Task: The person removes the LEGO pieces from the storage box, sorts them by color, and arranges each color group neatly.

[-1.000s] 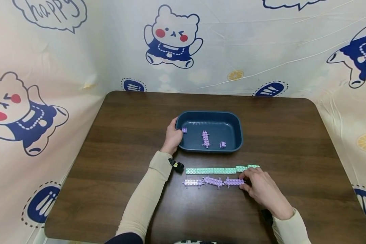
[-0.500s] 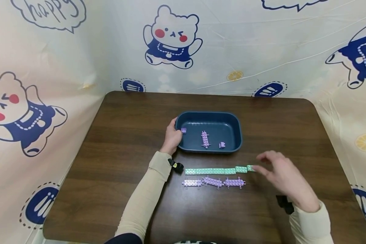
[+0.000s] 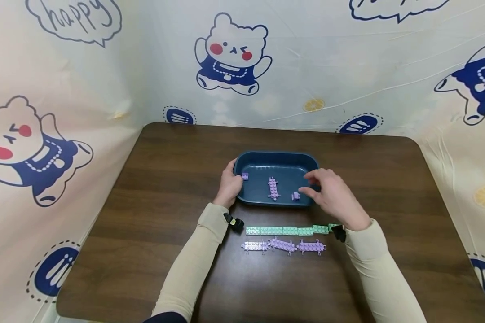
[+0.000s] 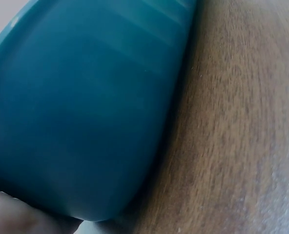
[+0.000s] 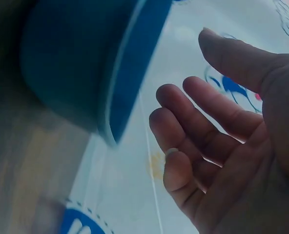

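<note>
At the left end of a dark blue tray (image 3: 276, 201), my left hand (image 3: 228, 185) grips the rim, its thumb toward the inside. The left wrist view shows mostly the tray's outer wall (image 4: 86, 97), with part of the hand (image 4: 12, 214) in the lower corner. My right hand (image 3: 337, 197) hovers over the tray's right end, holding nothing, its thumb near a small purple block (image 3: 295, 196). In the right wrist view the fingers (image 5: 183, 112) are loosely bent and apart from the tray. A long purple block piece (image 3: 273, 188) and another small purple block (image 3: 245, 176) are also inside the tray.
In front of the tray, a row of green blocks (image 3: 279, 231) lies on the brown table (image 3: 178, 161), its right end partly hidden by the right wrist's black camera (image 3: 339, 233). Nearer still is a row of purple block pieces (image 3: 283, 245). A printed curtain (image 3: 153, 58) surrounds the table.
My right hand has let go of the right end of the purple row and moved up and over to the tray. The left hand stays on the tray's rim.
</note>
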The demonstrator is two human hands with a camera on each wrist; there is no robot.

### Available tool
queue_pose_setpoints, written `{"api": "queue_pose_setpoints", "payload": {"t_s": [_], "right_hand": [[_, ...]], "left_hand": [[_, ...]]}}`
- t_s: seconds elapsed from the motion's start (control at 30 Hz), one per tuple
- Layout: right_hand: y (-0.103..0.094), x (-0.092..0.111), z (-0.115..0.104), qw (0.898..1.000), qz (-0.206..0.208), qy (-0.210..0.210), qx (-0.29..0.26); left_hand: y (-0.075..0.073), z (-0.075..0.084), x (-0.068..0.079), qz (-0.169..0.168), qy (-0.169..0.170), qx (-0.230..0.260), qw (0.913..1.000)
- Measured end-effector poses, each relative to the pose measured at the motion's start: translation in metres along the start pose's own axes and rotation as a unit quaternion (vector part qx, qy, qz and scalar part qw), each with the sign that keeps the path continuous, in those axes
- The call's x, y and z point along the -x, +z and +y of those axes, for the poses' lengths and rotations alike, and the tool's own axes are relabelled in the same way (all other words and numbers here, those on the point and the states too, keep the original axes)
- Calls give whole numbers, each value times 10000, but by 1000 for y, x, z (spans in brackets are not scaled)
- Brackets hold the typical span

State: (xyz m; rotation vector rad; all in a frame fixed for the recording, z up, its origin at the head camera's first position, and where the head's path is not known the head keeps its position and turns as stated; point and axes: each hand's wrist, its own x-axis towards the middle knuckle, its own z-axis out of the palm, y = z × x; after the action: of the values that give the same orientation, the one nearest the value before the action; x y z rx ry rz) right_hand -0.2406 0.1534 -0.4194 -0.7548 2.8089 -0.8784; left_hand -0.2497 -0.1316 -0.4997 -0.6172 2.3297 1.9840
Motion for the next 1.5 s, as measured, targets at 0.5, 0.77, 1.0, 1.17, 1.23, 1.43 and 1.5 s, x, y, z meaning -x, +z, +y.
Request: {"api": "queue_pose_setpoints", "payload": {"t_s": [0.5, 0.77, 1.0, 1.17, 1.23, 1.43, 1.5], "right_hand": [[30, -35, -4, 9913, -1129, -38, 676], [35, -35, 5, 9860, -1491, -3, 752], [38, -37, 7, 9858, -1488, 65, 777], [38, -36, 9, 9864, -1435, 84, 803], [38, -36, 9, 9875, -1372, 54, 772], [37, -34, 11, 9910, -1210, 3, 580], [38, -34, 12, 9920, -1162, -10, 499]], "left_hand": [[-1, -3, -2, -11, 59, 92, 9999], [0, -2, -1, -8, 109, 44, 9999], [1, -1, -1, -16, 81, 39, 10000], [1, -1, 0, -18, 73, 14, 10000], [1, -1, -1, -7, 77, 12, 10000], [1, -1, -1, 18, 41, -33, 10000], [2, -2, -1, 29, 36, -64, 10000]]}}
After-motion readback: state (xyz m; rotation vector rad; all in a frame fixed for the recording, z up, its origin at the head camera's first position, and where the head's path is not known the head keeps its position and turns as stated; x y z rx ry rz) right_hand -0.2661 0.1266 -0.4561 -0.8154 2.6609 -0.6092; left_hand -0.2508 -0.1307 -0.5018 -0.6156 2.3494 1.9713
